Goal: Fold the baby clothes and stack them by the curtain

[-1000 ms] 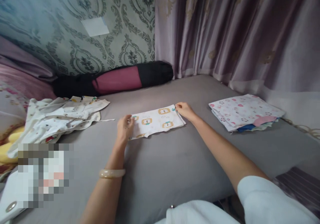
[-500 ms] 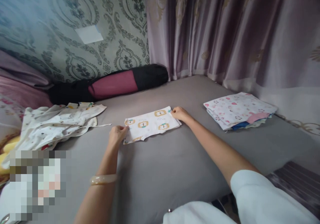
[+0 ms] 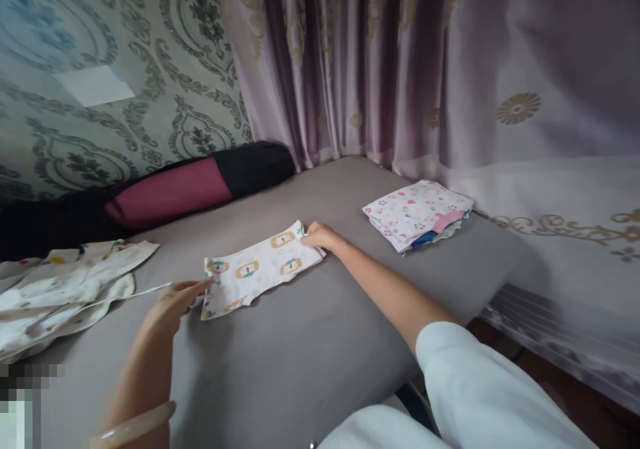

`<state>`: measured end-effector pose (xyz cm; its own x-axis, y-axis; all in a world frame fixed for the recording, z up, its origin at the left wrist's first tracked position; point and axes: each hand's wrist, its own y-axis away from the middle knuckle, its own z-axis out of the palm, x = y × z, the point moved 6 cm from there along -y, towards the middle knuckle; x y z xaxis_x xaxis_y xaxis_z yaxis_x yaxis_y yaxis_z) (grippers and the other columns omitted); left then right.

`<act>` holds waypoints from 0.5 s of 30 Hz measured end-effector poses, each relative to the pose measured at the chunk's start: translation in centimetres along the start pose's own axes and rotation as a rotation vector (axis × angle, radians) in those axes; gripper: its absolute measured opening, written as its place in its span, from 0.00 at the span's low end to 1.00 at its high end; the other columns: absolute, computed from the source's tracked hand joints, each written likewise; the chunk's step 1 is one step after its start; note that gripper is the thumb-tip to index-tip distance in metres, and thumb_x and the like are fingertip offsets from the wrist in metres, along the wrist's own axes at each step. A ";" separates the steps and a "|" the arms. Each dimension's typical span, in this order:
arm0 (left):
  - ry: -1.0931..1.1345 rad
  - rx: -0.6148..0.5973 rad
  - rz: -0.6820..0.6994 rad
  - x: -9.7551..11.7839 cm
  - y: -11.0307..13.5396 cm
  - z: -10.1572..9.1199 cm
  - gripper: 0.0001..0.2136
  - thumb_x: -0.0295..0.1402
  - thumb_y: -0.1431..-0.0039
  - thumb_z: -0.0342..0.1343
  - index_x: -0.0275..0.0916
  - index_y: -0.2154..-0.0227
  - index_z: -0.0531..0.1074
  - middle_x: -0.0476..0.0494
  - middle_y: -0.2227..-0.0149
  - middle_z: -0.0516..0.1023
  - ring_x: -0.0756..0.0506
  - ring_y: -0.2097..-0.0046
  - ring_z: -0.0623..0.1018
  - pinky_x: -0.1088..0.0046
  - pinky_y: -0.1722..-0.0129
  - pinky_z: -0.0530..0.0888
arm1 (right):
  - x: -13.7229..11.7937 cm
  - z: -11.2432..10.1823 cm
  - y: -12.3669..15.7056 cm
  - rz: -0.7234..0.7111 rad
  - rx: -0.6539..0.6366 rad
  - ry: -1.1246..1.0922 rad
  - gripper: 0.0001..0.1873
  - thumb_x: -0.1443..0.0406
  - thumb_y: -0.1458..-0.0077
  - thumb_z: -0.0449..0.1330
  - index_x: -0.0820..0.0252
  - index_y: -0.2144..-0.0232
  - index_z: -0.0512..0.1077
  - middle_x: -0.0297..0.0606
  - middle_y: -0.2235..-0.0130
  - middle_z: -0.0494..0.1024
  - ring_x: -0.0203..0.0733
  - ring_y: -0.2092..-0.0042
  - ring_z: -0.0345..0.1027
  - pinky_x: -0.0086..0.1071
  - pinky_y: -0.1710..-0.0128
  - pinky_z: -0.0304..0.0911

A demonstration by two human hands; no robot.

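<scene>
A folded white baby garment (image 3: 265, 265) with orange animal faces printed on it is spread between my hands above the grey bed sheet. My left hand (image 3: 174, 303) pinches its left end, thumb and fingertips at the edge. At the other end, my right hand (image 3: 323, 235) is closed on the upper right corner, the fingers curled. The garment's lower edge has a small notch. Whether its underside touches the sheet, I cannot tell.
A stack of folded clothes (image 3: 417, 212), pink-and-white on top, lies to the right. Loose white garments (image 3: 75, 295) with a drawstring are heaped at left. A long black and maroon bag (image 3: 170, 192) rests along the wall, and purple curtains (image 3: 340, 69) hang behind the bed (image 3: 295, 362).
The view has swung to the right, so everything sits further left. Both hands keep hold of the garment's ends; my left fingers are now straighter.
</scene>
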<state>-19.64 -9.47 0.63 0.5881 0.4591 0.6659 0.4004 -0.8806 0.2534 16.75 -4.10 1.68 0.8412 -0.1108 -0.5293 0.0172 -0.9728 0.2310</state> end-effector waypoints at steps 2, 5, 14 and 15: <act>0.003 -0.069 -0.031 0.4 0.2 0.2 0.22 0.51 0.73 0.66 0.39 0.77 0.76 0.47 0.78 0.73 0.47 0.73 0.67 0.74 0.75 0.64 | 0.0 -0.3 0.1 -0.005 0.014 -0.024 0.12 0.62 0.51 0.62 0.60 0.65 0.81 0.41 0.63 0.83 0.41 0.63 0.75 0.25 0.72 0.58; -0.071 -0.098 -0.056 1.0 0.6 0.4 0.18 0.50 0.68 0.65 0.40 0.82 0.73 0.49 0.81 0.72 0.47 0.73 0.66 0.75 0.76 0.60 | 0.0 -0.8 0.2 -0.015 0.044 -0.065 0.13 0.61 0.49 0.62 0.59 0.63 0.81 0.39 0.64 0.83 0.39 0.63 0.74 0.23 0.72 0.58; -0.087 0.007 -0.020 2.6 1.0 -0.3 0.23 0.60 0.67 0.60 0.43 0.82 0.72 0.52 0.87 0.59 0.48 0.78 0.59 0.74 0.79 0.57 | 0.5 -2.3 1.4 -0.012 0.106 -0.171 0.12 0.59 0.52 0.66 0.58 0.64 0.81 0.33 0.66 0.82 0.35 0.64 0.73 0.21 0.72 0.57; -0.083 0.013 -0.003 3.3 1.1 -0.4 0.23 0.59 0.67 0.61 0.43 0.81 0.73 0.52 0.87 0.59 0.49 0.78 0.59 0.74 0.79 0.57 | 0.8 -2.6 1.4 -0.011 0.115 -0.179 0.12 0.59 0.52 0.66 0.58 0.64 0.81 0.33 0.66 0.82 0.35 0.64 0.73 0.21 0.72 0.57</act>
<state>-17.57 -9.00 3.38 0.6429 0.4702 0.6046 0.4107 -0.8780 0.2460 18.89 -5.04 3.72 0.7314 -0.1248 -0.6704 -0.0450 -0.9898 0.1352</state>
